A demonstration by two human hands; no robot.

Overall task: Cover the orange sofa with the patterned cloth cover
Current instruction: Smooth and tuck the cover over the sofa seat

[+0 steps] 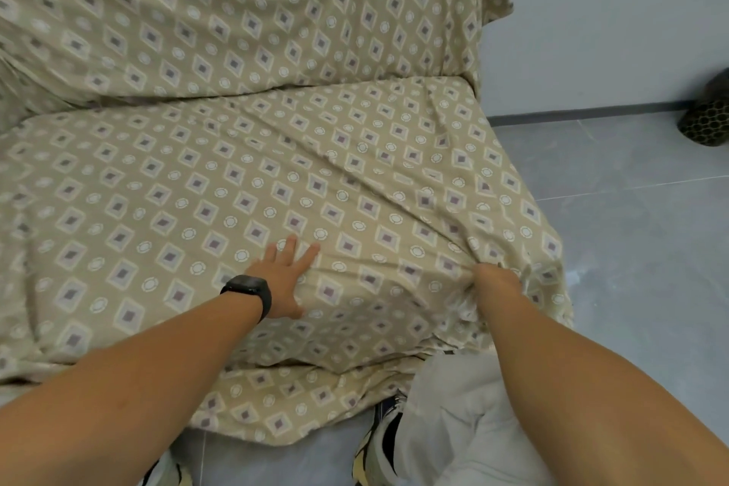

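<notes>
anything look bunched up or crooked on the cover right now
Yes. The patterned cover is bunched into folds at the seat's front right corner, where the right hand grips it. Creases fan across the seat from there. The left hand presses flat on the seat. No orange shows.

Left hand (285,280) flat, right hand (498,280) clenched

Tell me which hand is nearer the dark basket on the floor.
Right. The right hand grips the cloth at the seat's right edge, toward the basket; the left hand lies flat mid-seat, farther away.
</notes>
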